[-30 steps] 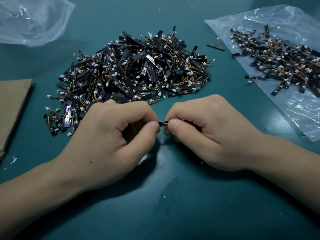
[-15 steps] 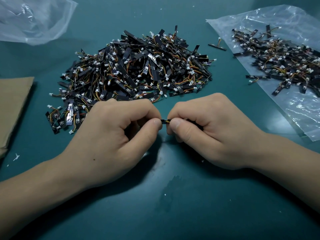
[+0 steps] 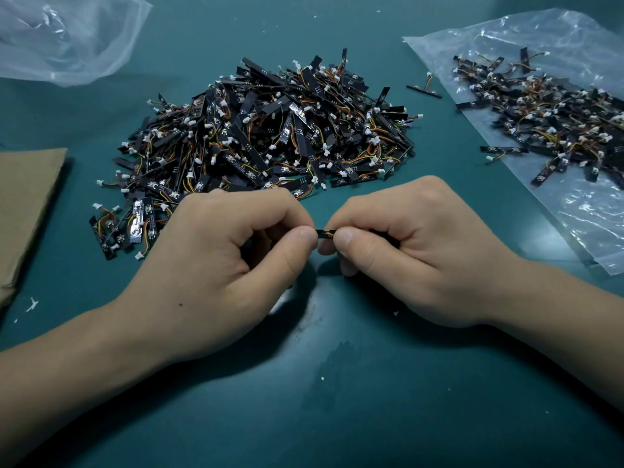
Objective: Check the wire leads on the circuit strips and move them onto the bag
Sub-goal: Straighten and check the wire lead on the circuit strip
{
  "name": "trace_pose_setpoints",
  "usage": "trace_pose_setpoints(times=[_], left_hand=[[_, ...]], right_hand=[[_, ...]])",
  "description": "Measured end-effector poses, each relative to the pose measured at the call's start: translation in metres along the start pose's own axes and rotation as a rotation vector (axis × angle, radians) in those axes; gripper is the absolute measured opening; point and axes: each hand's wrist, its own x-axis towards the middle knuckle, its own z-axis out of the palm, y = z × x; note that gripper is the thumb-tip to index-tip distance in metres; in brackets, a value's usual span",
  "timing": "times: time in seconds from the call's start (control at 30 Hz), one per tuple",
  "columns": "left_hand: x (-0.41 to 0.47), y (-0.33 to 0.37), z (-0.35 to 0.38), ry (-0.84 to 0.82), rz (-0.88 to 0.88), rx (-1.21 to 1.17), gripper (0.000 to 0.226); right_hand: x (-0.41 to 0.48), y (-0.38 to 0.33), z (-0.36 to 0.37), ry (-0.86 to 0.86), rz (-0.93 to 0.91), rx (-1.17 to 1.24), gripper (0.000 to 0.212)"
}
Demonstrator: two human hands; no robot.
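head view: left hand [image 3: 216,265], right hand [image 3: 415,251] both pinch thin black circuit strip [image 3: 325,233] over glossy teal table [image 3: 337,400].

One head-worn wide-angle camera looks forward and steeply down at the teal tabletop [image 3: 337,417], close above both hands.
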Motion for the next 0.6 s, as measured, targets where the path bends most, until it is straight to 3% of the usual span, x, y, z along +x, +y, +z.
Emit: trace_pose_setpoints(times=[0.6], left_hand=[[0.0002, -0.0005, -0.0008, -0.035, 0.013, 0.022, 0.047]], right_hand=[[0.0008, -0.0010, -0.0008, -0.068, 0.052, -0.013, 0.025]])
